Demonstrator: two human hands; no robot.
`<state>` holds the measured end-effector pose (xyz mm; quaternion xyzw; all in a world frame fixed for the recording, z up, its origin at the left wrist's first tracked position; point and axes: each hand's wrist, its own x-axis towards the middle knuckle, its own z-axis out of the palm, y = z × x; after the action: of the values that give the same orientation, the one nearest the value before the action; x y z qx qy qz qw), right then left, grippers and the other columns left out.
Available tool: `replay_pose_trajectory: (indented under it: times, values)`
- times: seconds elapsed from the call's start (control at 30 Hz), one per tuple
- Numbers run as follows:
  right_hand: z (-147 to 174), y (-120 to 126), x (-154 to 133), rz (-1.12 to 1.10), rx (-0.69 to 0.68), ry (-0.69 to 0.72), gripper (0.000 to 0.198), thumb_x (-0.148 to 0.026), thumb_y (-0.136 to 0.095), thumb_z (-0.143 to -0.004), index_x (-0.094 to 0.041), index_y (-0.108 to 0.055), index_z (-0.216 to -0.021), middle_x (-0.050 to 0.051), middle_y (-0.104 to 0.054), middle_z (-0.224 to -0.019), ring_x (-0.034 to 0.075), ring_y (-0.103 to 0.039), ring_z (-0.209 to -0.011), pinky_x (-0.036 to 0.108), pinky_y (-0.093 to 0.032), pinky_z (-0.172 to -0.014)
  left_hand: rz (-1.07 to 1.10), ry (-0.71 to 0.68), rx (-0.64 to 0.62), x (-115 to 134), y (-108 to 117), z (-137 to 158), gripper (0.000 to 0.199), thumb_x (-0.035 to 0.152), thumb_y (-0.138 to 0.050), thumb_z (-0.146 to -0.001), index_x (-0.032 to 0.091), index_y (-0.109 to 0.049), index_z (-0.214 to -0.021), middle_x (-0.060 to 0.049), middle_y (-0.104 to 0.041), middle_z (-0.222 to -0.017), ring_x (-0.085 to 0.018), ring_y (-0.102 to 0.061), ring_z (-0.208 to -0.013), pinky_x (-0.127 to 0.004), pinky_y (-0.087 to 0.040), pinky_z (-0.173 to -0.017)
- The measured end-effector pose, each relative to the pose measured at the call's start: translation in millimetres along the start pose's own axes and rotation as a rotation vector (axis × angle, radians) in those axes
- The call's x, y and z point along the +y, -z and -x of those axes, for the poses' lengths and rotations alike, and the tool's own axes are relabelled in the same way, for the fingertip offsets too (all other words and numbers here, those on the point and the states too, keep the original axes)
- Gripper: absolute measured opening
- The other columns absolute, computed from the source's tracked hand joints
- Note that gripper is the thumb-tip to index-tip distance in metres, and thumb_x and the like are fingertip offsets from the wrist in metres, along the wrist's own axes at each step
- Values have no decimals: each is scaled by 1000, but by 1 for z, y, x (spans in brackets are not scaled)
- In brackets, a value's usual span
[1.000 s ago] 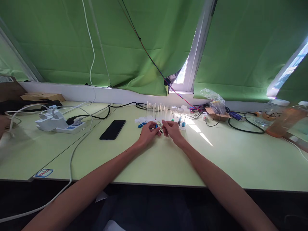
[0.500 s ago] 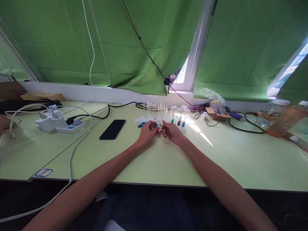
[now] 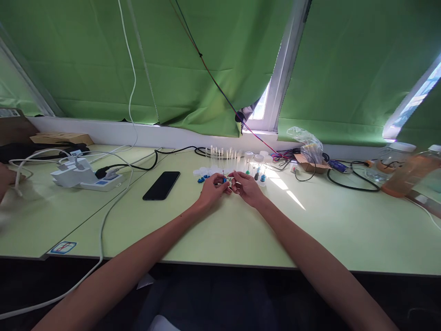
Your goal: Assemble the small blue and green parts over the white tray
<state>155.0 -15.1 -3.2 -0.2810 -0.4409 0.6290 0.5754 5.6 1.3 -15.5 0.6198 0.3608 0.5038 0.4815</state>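
My left hand (image 3: 212, 187) is closed around a small blue piece (image 3: 224, 179) with a thin stem standing up from it. Close beside it, my right hand (image 3: 247, 187) has its fingers pinched together at the same spot. Something small and pale shows between the two hands, too tiny to name. Behind the fingers stand several clear tubes (image 3: 233, 158). To their right are capped tubes with small coloured pieces inside, green, black and blue (image 3: 262, 177). Several loose blue pieces (image 3: 202, 178) lie left of my left hand, near white caps (image 3: 197, 172).
A black phone (image 3: 161, 185) lies to the left. Beyond it is a white power strip (image 3: 103, 182) with plugs and cables. At the right are an open cardboard box (image 3: 312, 165), black cables and bottles (image 3: 406, 174). Part of another person's hand (image 3: 6, 177) shows at the far left edge.
My right hand has shifted slightly left, so its fingers now meet those of my left hand. The other person's hand at the left edge has moved a little.
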Motion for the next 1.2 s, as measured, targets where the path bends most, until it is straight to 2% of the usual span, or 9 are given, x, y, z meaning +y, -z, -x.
replay_pose_trajectory:
  times: [0.17,0.4,0.83,1.03,1.2]
  values:
    - [0,0,0,-58,-30,15,33,-45,-82,-66,-16,-69,-76,-3,-59,-63,7,-51,-50,22,-38,-46,53,34,-12,3,-2,1,42,43,-79,-67,18,-54,-89,-1,-65,-73,-19,-69,-62,-37,-57,-70]
    - [-2,-2,0,-77,-21,34,38,-46,-87,-58,-16,-68,-71,-2,-62,-59,5,-50,-48,20,-39,-45,64,28,-32,6,-4,2,43,46,-79,-67,17,-55,-89,2,-62,-70,-18,-68,-61,-38,-58,-70]
    - [-3,0,5,66,91,104,47,-58,-81,-59,-17,-59,-65,-6,-52,-48,4,-36,-37,22,-24,-37,56,-1,-72,4,-4,3,46,48,-79,-66,18,-54,-90,3,-59,-70,-18,-68,-60,-39,-59,-69]
    - [-2,-2,3,-31,65,94,44,-55,-83,-59,-17,-61,-66,-5,-52,-52,3,-37,-41,21,-29,-39,71,8,-75,4,-4,3,46,48,-80,-65,17,-55,-89,1,-62,-70,-18,-68,-61,-39,-59,-69]
    - [-1,-2,1,-124,5,77,36,-42,-87,-59,-16,-68,-74,-2,-60,-62,5,-47,-50,20,-39,-45,84,60,-31,8,-6,3,48,48,-82,-62,17,-56,-88,0,-65,-69,-18,-68,-61,-39,-59,-70]
